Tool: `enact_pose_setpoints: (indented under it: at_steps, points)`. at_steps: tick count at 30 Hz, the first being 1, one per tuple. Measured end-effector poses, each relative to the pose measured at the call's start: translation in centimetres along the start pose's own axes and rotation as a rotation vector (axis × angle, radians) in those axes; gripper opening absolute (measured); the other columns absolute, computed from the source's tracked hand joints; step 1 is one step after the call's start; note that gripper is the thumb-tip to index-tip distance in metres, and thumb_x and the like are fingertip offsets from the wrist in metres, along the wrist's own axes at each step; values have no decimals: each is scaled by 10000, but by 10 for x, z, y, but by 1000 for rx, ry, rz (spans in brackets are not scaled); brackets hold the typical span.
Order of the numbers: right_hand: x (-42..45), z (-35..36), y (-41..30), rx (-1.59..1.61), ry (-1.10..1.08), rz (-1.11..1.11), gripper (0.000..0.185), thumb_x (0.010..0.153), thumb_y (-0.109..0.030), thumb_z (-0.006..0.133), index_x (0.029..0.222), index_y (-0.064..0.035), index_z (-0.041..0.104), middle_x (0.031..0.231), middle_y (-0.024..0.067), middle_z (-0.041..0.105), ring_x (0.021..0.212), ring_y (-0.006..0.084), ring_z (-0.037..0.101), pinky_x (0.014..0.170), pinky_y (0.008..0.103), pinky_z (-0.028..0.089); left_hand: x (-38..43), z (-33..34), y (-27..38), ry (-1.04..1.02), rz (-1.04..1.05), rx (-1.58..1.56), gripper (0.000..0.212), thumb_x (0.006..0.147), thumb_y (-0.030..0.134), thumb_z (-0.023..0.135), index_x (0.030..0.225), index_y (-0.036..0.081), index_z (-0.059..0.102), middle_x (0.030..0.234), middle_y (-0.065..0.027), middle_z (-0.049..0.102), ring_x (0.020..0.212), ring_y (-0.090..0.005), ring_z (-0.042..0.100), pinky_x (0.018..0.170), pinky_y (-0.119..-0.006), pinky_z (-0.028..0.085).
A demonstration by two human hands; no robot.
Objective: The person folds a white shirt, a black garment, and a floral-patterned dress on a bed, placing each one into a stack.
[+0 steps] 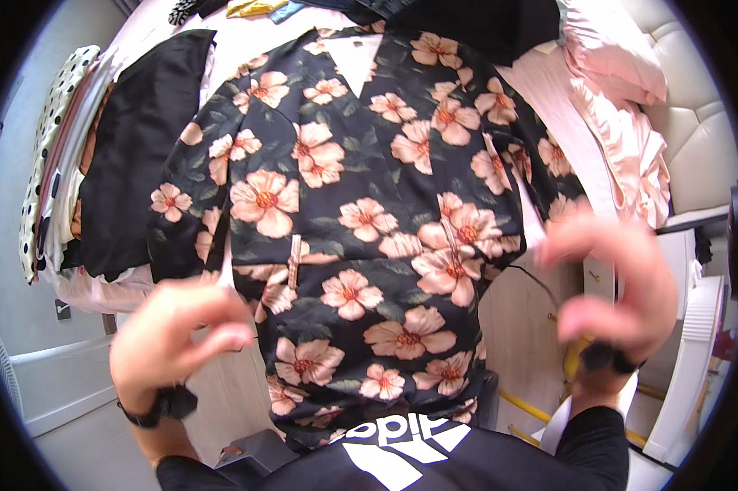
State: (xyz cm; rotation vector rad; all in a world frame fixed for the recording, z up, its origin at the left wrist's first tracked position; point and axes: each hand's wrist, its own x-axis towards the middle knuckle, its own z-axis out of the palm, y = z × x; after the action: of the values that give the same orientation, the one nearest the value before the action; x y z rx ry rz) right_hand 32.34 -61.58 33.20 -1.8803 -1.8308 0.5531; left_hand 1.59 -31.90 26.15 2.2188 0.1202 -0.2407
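Note:
A black dress-like garment with large peach flowers (369, 221) lies spread face up before me. Its V-neck points away from me, and its lower part hangs over the bed's near edge towards my body. Two belt loops show at its waist. My left hand (182, 337) hovers by the cuff of the sleeve on the left, thumb and fingers apart, with nothing visible in it. Over by the other sleeve's end, my right hand (620, 276) is blurred, its fingers curved and apart around nothing. Whether either hand touches the fabric is hard to tell.
Left of the dress, a black satin garment (151, 153) lies beside a stack of folded clothes, with a polka-dot piece (56, 147) outermost. Dark clothes (473, 24) cover the far side. A pink pillow (617, 55) rests against the cream padded headboard (682, 135). White furniture (682, 368) stands at right.

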Motion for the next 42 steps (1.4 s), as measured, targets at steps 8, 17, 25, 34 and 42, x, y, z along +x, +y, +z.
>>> enact_pose_setpoints:
  at_steps: [8,17,25,34,42]
  points:
    - [-148,218,106,301,240,955,752,884,-310,765,1426,57,395,1270,218,612,1210,242,580,994,384,493,-82,194,-136,410,-436,-715,632,1009,353,591,1430,-80,406,1398,-160,537,1270,-240,513,1097,-370,377]
    - [-156,258,122,1321,485,799,414,822,-156,812,1159,3,632,995,31,683,839,119,626,733,259,491,-56,218,-109,789,-163,-1207,706,827,276,817,1352,-55,479,1281,-116,593,1167,-189,579,1036,-329,434]
    - [-232,241,97,1304,148,579,873,617,-5,919,1379,-15,493,1207,44,612,1038,140,561,910,305,488,-105,223,-86,408,67,-1425,331,787,74,800,1037,-54,625,670,-51,547,605,-158,475,534,-324,370]
    - [-235,183,22,1253,613,325,825,834,-325,779,1395,142,397,1347,227,568,1205,304,604,1053,387,453,-140,209,-32,807,-45,-1133,312,780,118,791,863,30,504,885,-51,525,851,-160,498,788,-317,429]
    - [-214,282,85,868,304,717,559,890,-173,758,1349,19,501,1187,81,636,1035,156,618,941,314,504,-116,245,-137,625,-348,-903,443,948,176,696,1287,-19,489,1091,-76,651,937,-173,663,793,-290,534]
